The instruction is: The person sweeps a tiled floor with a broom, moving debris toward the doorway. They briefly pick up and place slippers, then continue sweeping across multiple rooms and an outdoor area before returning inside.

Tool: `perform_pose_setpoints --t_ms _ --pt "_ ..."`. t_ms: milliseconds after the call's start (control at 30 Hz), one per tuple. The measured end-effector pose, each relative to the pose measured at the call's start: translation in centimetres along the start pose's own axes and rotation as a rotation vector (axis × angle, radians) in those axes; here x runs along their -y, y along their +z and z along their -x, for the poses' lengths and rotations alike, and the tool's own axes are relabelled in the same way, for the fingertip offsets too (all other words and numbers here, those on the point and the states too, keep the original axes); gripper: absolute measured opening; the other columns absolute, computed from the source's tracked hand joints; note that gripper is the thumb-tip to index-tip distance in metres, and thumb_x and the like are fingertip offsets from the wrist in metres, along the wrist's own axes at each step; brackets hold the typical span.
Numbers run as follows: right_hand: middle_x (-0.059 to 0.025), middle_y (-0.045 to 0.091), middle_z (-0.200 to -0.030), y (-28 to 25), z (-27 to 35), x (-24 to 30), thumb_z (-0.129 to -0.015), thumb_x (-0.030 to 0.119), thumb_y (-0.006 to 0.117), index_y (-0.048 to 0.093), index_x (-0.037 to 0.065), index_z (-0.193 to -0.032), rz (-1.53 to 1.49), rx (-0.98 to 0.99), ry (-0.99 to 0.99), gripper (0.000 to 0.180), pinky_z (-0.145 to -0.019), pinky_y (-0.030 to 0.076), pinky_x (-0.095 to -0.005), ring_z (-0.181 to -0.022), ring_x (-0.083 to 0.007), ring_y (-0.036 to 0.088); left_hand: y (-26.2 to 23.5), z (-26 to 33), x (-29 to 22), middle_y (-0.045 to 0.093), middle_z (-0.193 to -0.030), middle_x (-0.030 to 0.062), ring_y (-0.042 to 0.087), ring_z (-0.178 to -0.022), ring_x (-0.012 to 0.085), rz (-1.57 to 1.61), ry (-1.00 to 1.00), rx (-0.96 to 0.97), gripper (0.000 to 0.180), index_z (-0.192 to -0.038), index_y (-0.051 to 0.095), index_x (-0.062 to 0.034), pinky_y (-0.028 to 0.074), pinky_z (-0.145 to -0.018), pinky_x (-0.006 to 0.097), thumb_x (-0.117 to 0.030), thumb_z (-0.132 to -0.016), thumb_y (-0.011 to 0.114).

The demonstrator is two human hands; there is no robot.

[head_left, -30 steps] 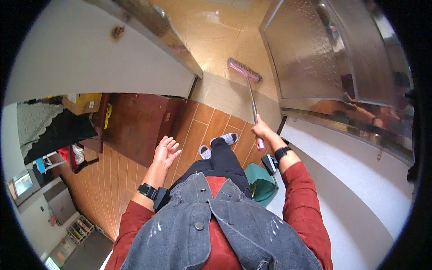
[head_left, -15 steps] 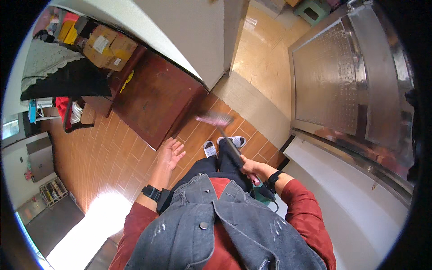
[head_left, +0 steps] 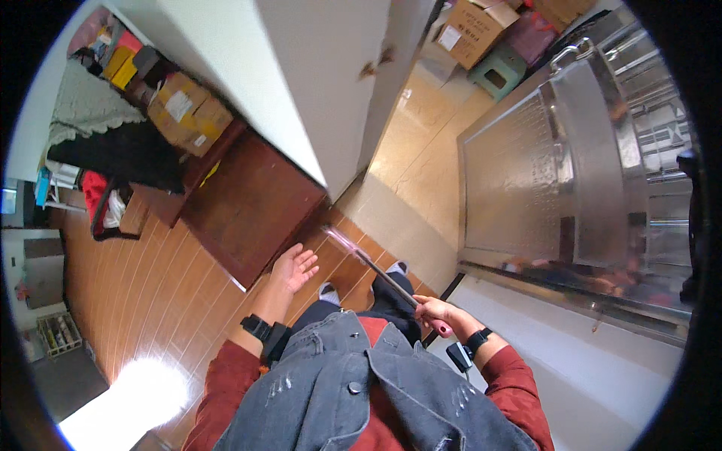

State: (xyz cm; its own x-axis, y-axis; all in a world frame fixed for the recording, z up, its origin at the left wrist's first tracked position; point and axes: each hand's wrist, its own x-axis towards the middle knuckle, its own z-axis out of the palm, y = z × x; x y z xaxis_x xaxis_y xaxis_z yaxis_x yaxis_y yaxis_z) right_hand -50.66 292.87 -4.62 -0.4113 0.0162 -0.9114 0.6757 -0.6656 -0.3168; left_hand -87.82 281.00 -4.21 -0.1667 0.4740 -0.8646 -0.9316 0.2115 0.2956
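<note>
My right hand (head_left: 434,309) is wrapped round the dark stick of a long-handled brush (head_left: 388,280), close to its pink grip end. The stick slants away up and to the left, and its pink head, smeared by motion, is over the wooden floor near the dark red cabinet (head_left: 252,203). My left hand (head_left: 295,269) is held out palm up with fingers apart, holding nothing. It is by the cabinet's near corner, and I cannot tell whether it touches. Below the brush are my feet in light slippers (head_left: 399,267).
At right is an embossed metal door (head_left: 515,177). A pale wall edge (head_left: 331,98) juts in above the cabinet. Cardboard boxes (head_left: 475,34) and a green stool (head_left: 499,73) stand beyond the doorway. Another carton (head_left: 188,113) and cloths are at the upper left.
The brush head has swung down and to the left, and my right hand has moved slightly right and down with it. My view has turned and shifted toward the doorway. My left hand stays open.
</note>
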Motion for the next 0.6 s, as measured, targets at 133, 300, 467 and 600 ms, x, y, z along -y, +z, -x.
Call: perform_pose_setpoints --t_ms 133,300,467,600 --pt "-0.0029 0.048 -0.061 -7.2 1.4 3.8 -0.069 0.002 0.054 0.048 0.005 -0.090 -0.173 -0.035 -0.071 0.022 -0.039 0.040 -0.0261 -0.045 -0.0126 0.048 4.9 -2.0 1.0 0.051 -0.114 0.0152 0.051 -0.099 0.0265 0.052 -0.091 0.059 0.027 -0.104 0.050 -0.0101 0.044 -0.079 0.041 -0.023 -0.081 0.054" --pt "-0.0050 0.049 -0.053 -18.2 -0.9 9.9 -0.071 0.011 0.053 0.049 0.005 -0.064 -0.293 -0.092 -0.078 0.010 -0.035 0.035 -0.0300 -0.041 -0.0147 0.045 14.8 -5.2 2.6 0.060 -0.085 0.0091 0.058 -0.076 0.0212 0.033 -0.045 -0.071 0.015 -0.089 0.055 -0.0102 0.048 -0.068 0.038 -0.023 -0.081 0.055" --pt "-0.0064 0.054 -0.060 -28.0 -0.4 17.1 -0.077 0.010 0.050 0.049 0.003 -0.070 -0.699 -0.025 -0.003 0.009 -0.035 0.041 -0.0219 -0.045 -0.0135 0.052 26.2 -7.8 3.6 0.055 -0.062 0.0024 0.054 -0.059 0.0159 -0.033 -0.078 -0.076 0.012 -0.073 0.056 -0.0103 0.048 -0.063 0.034 -0.019 -0.080 0.059" --pt "-0.0066 0.055 -0.063 -32.1 1.7 21.1 -0.077 0.010 0.050 0.048 0.003 -0.072 -0.532 -0.035 -0.044 0.009 -0.035 0.041 -0.0221 -0.048 -0.0136 0.053 33.6 -8.8 3.5 0.055 -0.057 0.0013 0.050 -0.045 0.0133 -0.116 -0.041 0.009 0.012 -0.074 0.057 -0.0089 0.050 -0.060 0.035 -0.018 -0.083 0.057"
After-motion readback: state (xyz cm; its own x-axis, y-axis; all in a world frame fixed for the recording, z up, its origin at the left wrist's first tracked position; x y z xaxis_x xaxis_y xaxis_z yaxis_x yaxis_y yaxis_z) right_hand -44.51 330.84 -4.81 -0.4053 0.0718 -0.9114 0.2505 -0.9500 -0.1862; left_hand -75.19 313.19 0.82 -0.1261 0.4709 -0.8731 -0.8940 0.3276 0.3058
